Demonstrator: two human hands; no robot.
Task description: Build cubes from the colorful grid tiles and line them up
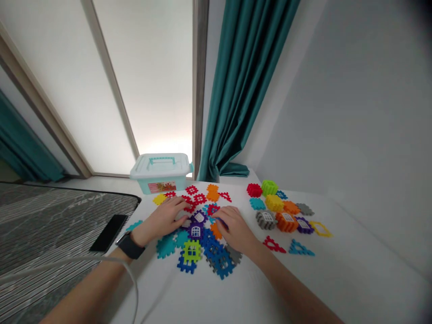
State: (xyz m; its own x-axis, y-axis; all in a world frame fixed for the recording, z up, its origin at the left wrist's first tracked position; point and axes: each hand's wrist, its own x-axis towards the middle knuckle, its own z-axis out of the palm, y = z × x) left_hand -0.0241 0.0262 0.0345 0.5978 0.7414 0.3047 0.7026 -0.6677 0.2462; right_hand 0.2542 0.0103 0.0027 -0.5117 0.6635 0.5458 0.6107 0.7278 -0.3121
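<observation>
Colourful plastic waffle blocks [197, 238] lie in a loose heap on a white table [270, 279], some with window shapes. My left hand [165, 218], with a black smartwatch [131, 246] on its wrist, lies over the heap, its fingers on a pale block [180, 217]. My right hand [234, 229] is curled at the fingertips around a blue block [222, 223]. A purple window block [195, 231] sits between my hands. Just below it is a green window block [191, 251]. A second group of blocks [280, 213] lies to the right.
A mint-green plastic storage box [161, 172] with a handle and lid stands at the table's far edge. A black phone [108, 233] lies on a grey mat [50, 225] at the left. A white cable [134, 281] crosses my left forearm. A teal curtain [239, 99] hangs behind.
</observation>
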